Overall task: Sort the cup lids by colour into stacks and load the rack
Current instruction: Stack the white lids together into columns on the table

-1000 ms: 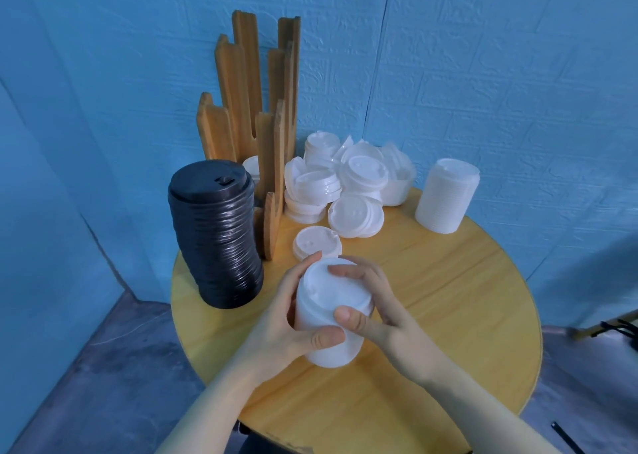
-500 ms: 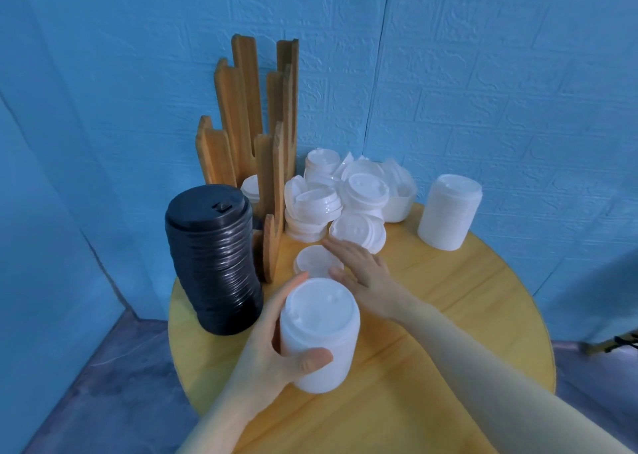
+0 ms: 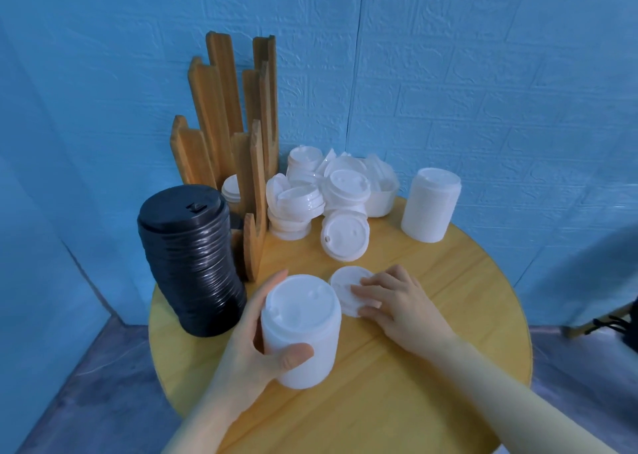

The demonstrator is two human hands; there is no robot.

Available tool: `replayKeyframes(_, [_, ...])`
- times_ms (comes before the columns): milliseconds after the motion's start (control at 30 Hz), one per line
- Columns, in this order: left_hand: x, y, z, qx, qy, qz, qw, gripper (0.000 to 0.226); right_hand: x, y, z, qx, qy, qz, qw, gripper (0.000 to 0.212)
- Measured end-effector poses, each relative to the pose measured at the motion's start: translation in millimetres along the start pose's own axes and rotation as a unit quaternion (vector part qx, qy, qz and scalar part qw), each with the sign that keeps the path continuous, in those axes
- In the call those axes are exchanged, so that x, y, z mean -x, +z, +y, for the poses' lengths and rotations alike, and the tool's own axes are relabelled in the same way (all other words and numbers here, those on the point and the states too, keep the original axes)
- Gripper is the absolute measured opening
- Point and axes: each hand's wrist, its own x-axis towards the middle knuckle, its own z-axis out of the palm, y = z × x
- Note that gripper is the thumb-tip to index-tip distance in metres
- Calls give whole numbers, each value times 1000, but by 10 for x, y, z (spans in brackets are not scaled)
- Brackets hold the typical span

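The wall (image 3: 483, 74) all around is painted blue and stamped with a raised brick pattern. 2 stretches of it meet in a corner at about 12 o'clock, where a thin dark seam (image 3: 355, 67) runs down behind the table. At 9 o'clock a smoother, paler blue panel (image 3: 51, 246) slants down to the ground. The table (image 3: 431, 367) is round, of yellow wood with the grain running across its top. The floor (image 3: 86, 402) below is grey and mottled, showing at 7 o'clock and again at 4 o'clock. At 3 o'clock something dark and blurred (image 3: 621, 322) sits at the edge, too unclear to name. The light is even and cool.
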Motion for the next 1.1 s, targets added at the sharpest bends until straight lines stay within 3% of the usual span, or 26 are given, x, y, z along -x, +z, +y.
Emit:
replayKeyframes(100, [7, 9, 7, -3, 1, -1, 1000, 112, 129, -94, -93, 59, 7, 31, 998, 40])
replayKeyframes(167, [15, 9, 14, -2, 0, -3, 1000, 112, 185, -122, -182, 58, 59, 25, 996, 37])
replayKeyframes(333, [9, 3, 40, 5, -2, -15, 1000, 110, 202, -273, -360, -30, 203, -73, 976, 39])
replayKeyframes(400, [3, -6, 33, 10, -3, -23, 1000, 106, 221, -353, -317, -73, 193, -117, 971, 30])
replayKeyframes(467, [-1, -8, 28, 15, -6, -30, 999, 101, 256, -426, -249, -102, 181, -141, 968, 34])
replayKeyframes(567, [-23, -3, 32, 20, -19, -50, 998, 108, 335, -457, -177, -89, 195, -118, 970, 44])
replayKeyframes(700, [-125, 30, 64, 10, -27, -98, 995, 104, 426, -432, -213, -74, 187, -104, 974, 35])
replayKeyframes(900, [-197, 163, 17, 26, -23, -84, 996, 97, 471, -478, -295, -46, 222, -85, 970, 23])
replayKeyframes(1100, [-192, 152, 9, 38, -27, -91, 995, 105, 448, -418, -496, 28, 238, -68, 968, 29])
